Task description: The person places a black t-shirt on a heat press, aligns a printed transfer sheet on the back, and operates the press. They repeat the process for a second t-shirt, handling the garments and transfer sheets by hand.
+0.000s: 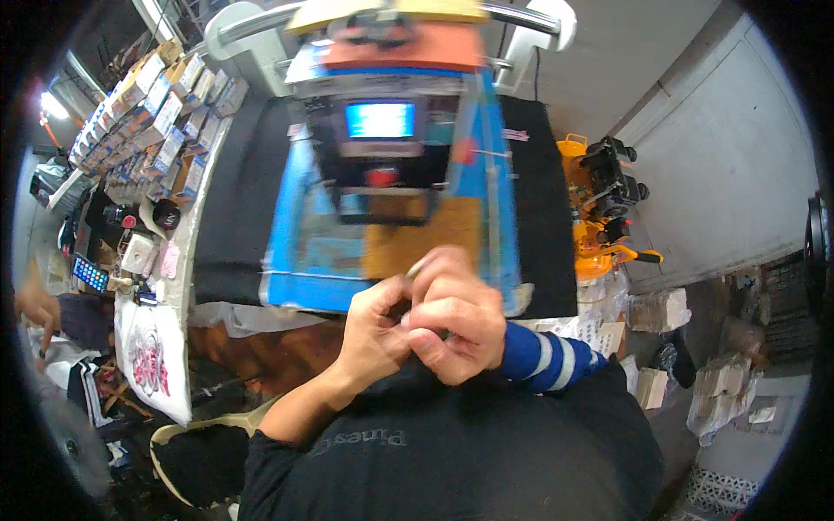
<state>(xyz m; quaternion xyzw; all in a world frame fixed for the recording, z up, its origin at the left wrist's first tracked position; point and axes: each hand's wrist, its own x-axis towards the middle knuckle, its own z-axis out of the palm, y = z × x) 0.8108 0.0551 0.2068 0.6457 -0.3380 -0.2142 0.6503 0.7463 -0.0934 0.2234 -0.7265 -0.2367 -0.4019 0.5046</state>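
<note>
Right hand (454,319) and left hand (375,326) pinch, seemingly, a thin rod (419,266).

The one camera sits on the person's head and looks down, very close to the hands (426,321), with the counter (543,200) just past them.

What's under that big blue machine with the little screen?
The blue machine stands over a black work surface, with a brown patch beneath its head. The hands cover the front edge, so what lies there can't be seen.
</note>
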